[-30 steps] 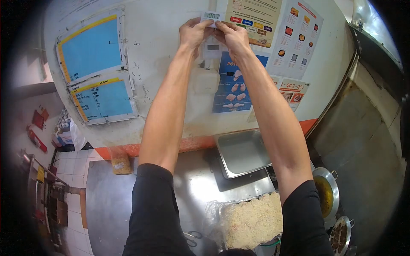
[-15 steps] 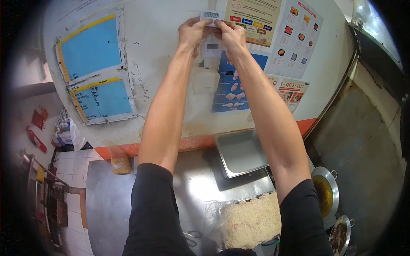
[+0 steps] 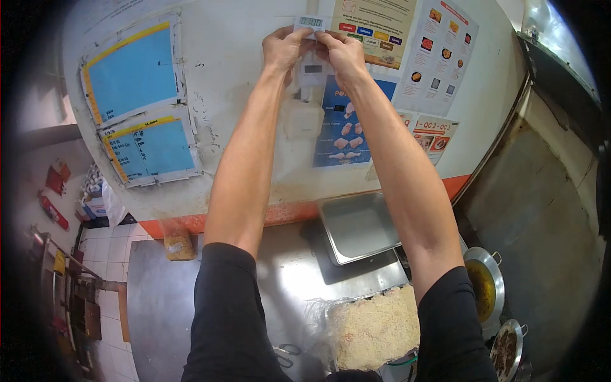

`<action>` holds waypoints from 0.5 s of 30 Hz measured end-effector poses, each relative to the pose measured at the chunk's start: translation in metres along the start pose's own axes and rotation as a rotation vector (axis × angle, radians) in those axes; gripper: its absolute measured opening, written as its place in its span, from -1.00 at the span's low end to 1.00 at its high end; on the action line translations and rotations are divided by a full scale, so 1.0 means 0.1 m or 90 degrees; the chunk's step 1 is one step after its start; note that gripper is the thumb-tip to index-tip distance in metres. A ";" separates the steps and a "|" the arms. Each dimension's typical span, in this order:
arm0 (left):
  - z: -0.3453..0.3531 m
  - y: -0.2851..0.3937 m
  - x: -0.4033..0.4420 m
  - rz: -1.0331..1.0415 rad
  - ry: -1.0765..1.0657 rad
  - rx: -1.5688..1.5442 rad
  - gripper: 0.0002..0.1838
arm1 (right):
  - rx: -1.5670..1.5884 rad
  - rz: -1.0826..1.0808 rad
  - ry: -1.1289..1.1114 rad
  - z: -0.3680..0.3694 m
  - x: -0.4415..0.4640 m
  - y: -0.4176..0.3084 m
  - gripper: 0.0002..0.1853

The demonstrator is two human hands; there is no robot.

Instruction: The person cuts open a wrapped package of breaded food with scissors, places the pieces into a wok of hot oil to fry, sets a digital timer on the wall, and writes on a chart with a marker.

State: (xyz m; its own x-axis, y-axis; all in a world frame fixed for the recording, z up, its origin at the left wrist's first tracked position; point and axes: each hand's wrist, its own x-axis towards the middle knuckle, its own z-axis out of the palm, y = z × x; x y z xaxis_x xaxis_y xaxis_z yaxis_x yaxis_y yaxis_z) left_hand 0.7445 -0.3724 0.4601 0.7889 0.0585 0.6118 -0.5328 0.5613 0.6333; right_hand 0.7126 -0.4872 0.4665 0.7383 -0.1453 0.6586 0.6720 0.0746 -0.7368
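A small white digital timer is against the wall at the top, its display appearing to read 01:00. My left hand grips its left side, thumb on the front below the display. From the right, my right hand holds it too, with the thumb pressed at the lower front where the buttons would be. The fingers behind the timer are partly hidden. Just beneath my hands, a second white device with a dark small screen hangs on the wall, above a pale box.
Posters and blue sheets cover the wall. On the steel table are an empty metal tray, a crumb-coated tray load, scissors and a bag of crumbs. Pans of oil stand right.
The timer's display has gone from 00:00 to what looks like 01:00. Both hands keep their hold, and the view has shifted slightly.
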 end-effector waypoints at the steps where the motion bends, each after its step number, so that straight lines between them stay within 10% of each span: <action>1: 0.00 0.00 0.01 0.001 -0.001 -0.001 -0.67 | 0.004 -0.002 -0.002 -0.01 0.01 0.00 -0.62; 15: -0.01 0.00 0.00 0.001 -0.008 0.010 -0.70 | -0.011 0.008 -0.003 -0.03 0.03 0.03 -0.60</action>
State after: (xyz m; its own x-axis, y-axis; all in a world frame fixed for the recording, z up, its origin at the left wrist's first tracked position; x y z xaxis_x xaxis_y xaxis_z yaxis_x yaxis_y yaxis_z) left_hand 0.7448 -0.3716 0.4603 0.7845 0.0495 0.6182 -0.5386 0.5483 0.6397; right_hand 0.7166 -0.4907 0.4661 0.7467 -0.1404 0.6502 0.6618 0.0585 -0.7474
